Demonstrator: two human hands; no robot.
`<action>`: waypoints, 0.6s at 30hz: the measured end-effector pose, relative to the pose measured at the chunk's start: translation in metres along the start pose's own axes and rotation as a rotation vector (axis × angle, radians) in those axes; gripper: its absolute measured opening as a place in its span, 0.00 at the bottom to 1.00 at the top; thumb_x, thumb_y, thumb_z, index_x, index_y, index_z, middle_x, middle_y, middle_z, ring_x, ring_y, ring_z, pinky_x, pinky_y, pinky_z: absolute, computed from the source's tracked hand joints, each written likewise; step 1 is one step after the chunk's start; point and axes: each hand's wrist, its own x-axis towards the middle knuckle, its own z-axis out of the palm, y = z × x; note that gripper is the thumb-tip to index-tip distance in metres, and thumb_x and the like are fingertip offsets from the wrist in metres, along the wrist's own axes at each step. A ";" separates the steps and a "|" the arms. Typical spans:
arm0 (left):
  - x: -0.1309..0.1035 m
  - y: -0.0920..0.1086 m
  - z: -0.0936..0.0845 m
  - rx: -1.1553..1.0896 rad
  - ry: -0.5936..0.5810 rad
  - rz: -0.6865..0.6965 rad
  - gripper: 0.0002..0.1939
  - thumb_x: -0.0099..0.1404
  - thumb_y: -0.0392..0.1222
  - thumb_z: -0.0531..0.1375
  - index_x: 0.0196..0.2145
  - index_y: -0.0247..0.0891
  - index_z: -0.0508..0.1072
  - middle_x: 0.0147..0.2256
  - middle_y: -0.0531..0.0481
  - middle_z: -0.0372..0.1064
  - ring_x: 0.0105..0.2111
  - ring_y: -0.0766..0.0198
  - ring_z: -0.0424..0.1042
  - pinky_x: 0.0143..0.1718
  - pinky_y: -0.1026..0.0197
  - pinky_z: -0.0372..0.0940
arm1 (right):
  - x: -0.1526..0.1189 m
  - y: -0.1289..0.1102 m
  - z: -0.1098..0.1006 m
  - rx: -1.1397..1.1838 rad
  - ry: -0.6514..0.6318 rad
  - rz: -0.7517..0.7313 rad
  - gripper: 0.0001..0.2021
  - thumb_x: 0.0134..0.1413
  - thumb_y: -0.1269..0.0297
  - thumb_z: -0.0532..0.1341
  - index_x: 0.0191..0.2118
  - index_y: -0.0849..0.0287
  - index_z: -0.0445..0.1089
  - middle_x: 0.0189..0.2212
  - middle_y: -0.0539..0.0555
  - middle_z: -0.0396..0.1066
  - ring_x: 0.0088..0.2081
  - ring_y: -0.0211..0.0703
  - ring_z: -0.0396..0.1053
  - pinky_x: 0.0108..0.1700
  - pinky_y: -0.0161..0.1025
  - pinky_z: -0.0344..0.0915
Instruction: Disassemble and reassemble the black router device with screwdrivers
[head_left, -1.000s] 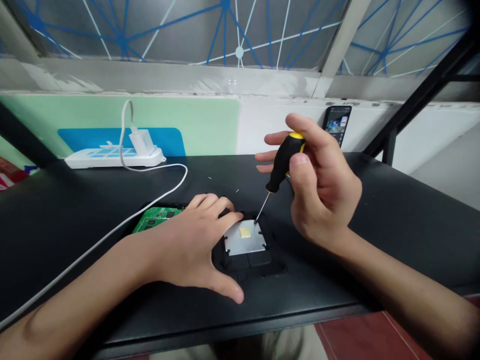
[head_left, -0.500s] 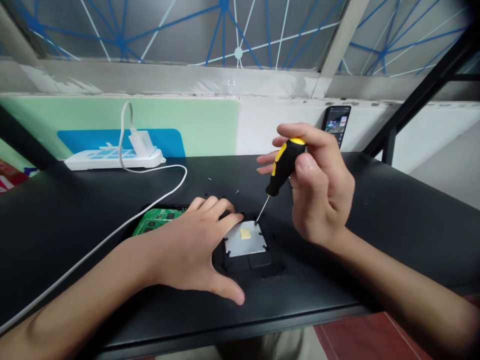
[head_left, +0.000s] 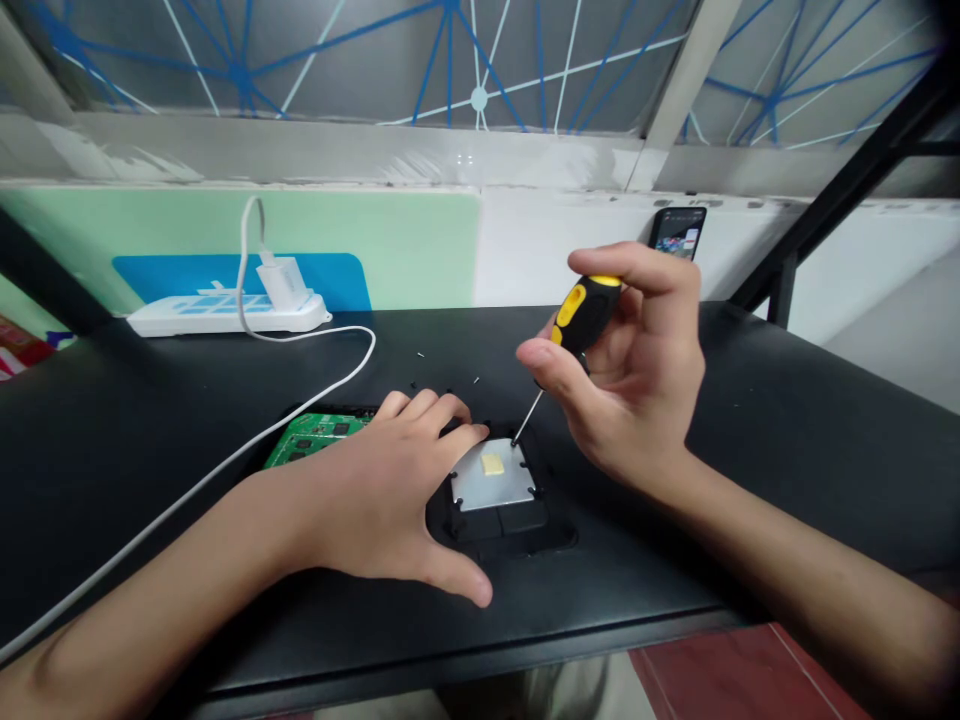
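Observation:
My right hand (head_left: 637, 360) grips a black and yellow screwdriver (head_left: 589, 312) by its handle, index finger resting on the butt end. The shaft slants down to the left, and its tip meets the upper right corner of a silver metal plate (head_left: 480, 492). That plate, with a pale yellow square pad (head_left: 493, 464) on it, sits in a black plastic casing (head_left: 525, 540). My left hand (head_left: 405, 490) lies spread over the casing's left side, thumb stretched toward the front. Partly hidden under it is a green circuit board (head_left: 315, 440).
Several tiny screws (head_left: 476, 380) lie behind the casing on the black table (head_left: 645, 590). A white cable (head_left: 187, 505) runs across the left from a charger (head_left: 283, 283) in a power strip (head_left: 180, 317). A phone (head_left: 679, 232) leans against the wall at the back right.
My right hand has shifted its grip on the screwdriver: the thumb has swung to the left across the handle and the other fingers have curled in. My left hand stays put.

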 end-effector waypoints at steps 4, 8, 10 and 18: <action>0.000 -0.001 0.001 -0.007 0.011 0.013 0.47 0.53 0.72 0.68 0.60 0.37 0.67 0.53 0.39 0.65 0.51 0.41 0.65 0.52 0.44 0.58 | -0.003 -0.002 -0.002 0.103 -0.061 0.088 0.17 0.68 0.53 0.54 0.60 0.41 0.63 0.55 0.53 0.70 0.44 0.48 0.77 0.40 0.48 0.81; 0.000 -0.001 0.001 -0.009 0.014 0.011 0.47 0.52 0.72 0.68 0.59 0.37 0.68 0.52 0.39 0.66 0.51 0.41 0.65 0.52 0.43 0.58 | -0.002 -0.002 -0.002 0.153 -0.091 0.036 0.19 0.69 0.57 0.53 0.63 0.46 0.62 0.55 0.55 0.71 0.47 0.47 0.77 0.42 0.46 0.80; 0.001 0.000 0.000 -0.003 0.008 0.009 0.47 0.52 0.72 0.68 0.58 0.36 0.69 0.52 0.38 0.66 0.51 0.40 0.65 0.52 0.43 0.58 | -0.001 -0.001 -0.001 0.104 -0.094 0.016 0.19 0.69 0.58 0.54 0.63 0.47 0.61 0.53 0.55 0.72 0.47 0.46 0.77 0.42 0.45 0.80; 0.000 -0.001 0.001 -0.002 0.009 0.020 0.47 0.52 0.71 0.69 0.58 0.35 0.68 0.53 0.37 0.66 0.51 0.40 0.65 0.53 0.42 0.57 | -0.001 0.002 0.000 -0.019 0.041 -0.034 0.18 0.58 0.53 0.66 0.54 0.43 0.67 0.48 0.55 0.69 0.42 0.49 0.75 0.37 0.44 0.78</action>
